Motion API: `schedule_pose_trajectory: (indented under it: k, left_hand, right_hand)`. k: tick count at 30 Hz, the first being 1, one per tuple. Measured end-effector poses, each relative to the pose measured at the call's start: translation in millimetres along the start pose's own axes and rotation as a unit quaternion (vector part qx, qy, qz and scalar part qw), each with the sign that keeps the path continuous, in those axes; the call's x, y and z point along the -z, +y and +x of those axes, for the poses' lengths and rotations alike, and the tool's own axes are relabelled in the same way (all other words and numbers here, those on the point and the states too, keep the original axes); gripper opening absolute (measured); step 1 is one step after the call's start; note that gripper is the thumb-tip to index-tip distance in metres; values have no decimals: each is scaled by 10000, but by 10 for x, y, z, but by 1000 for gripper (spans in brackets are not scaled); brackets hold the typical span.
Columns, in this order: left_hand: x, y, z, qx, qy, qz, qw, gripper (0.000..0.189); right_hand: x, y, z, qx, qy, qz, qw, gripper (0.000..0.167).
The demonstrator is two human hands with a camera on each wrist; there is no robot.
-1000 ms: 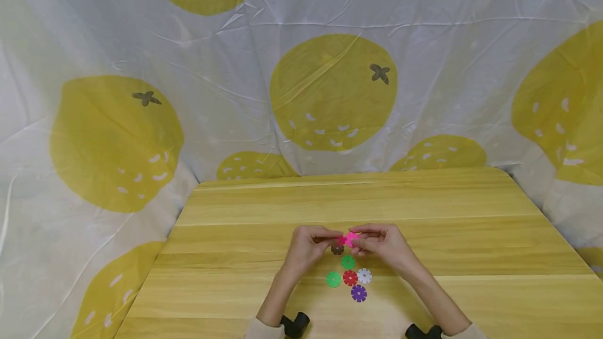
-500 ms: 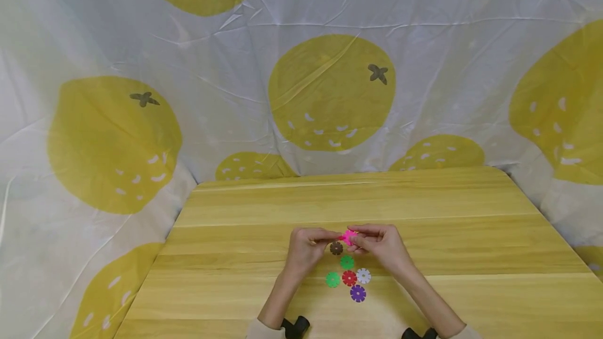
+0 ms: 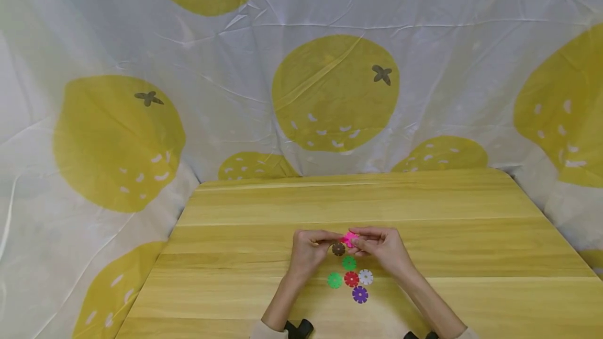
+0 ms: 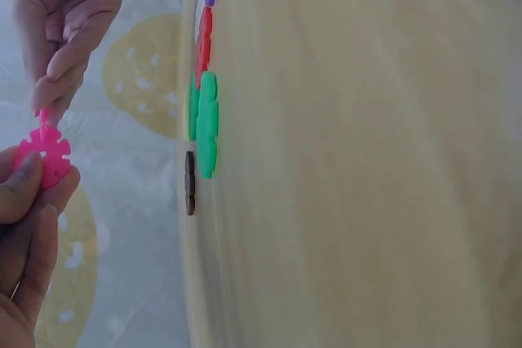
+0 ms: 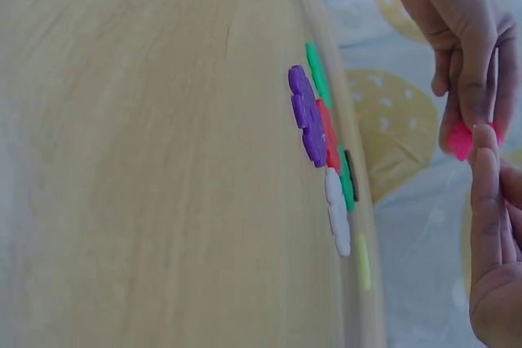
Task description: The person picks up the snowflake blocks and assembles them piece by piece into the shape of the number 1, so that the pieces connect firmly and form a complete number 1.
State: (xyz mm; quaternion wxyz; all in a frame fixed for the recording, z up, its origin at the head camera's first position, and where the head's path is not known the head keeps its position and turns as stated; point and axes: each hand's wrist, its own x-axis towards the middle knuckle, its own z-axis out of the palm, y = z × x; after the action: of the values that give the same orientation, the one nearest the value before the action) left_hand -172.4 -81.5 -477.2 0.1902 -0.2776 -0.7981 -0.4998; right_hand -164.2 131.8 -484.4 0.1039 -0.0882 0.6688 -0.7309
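Observation:
Between thumb and fingers, my left hand (image 3: 305, 250) pinches a pink notched plastic disc (image 4: 50, 158), seen face-on in the left wrist view. My right hand (image 3: 390, 251) pinches a second pink disc (image 4: 44, 122), turned edge-on and meeting the first at its rim. Both are held up over the table, and fingers cover much of them. Below and nearer lie a brown disc (image 3: 338, 249), two green discs (image 3: 349, 262), a red disc (image 3: 351, 279), a white disc (image 3: 366, 277) and a purple disc (image 3: 360, 294).
The wooden table (image 3: 226, 255) reaches back to a lemon-print curtain (image 3: 235, 88). A yellow-green disc (image 5: 363, 262) lies past the white one in the right wrist view. Black wrist mounts (image 3: 299, 328) sit by the sleeves.
The hands have drawn slightly closer, bringing the two pink discs nearer to each other. The discs on the table have stayed put.

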Motion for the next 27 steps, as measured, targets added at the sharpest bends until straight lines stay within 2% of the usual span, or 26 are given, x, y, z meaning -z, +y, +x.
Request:
schedule_pose_trajectory:
  k: [4,9,13,18,22,27]
  left_hand:
    - [26,18,8,289,-237,-121,9992,17]
    - [59,-10,0,926,-470,-297,9941,12]
    - [103,-40,-3,1471,-591,-541,9859,10]
    - [143,-51,8,1961,-643,-965,9737,11]
    - [162,-59,13,2079,-699,-1026,9702,10]
    - [181,-64,3,2042,-845,-1056,9696,9]
  right_hand:
    - [76,-6,13,-41,-436,-248,9987,46]
    - [235,-28,19,27,-813,-988,9918,45]
    - [362,-56,11,60,-980,-1722,9802,38]
    - [462,-44,-5,-38,-1664,-2040,9647,29]
    - [496,-1,-15,-94,-2116,-2025,9561,26]
    - [527,43,-17,-1,-2269,-2058,9519,26]
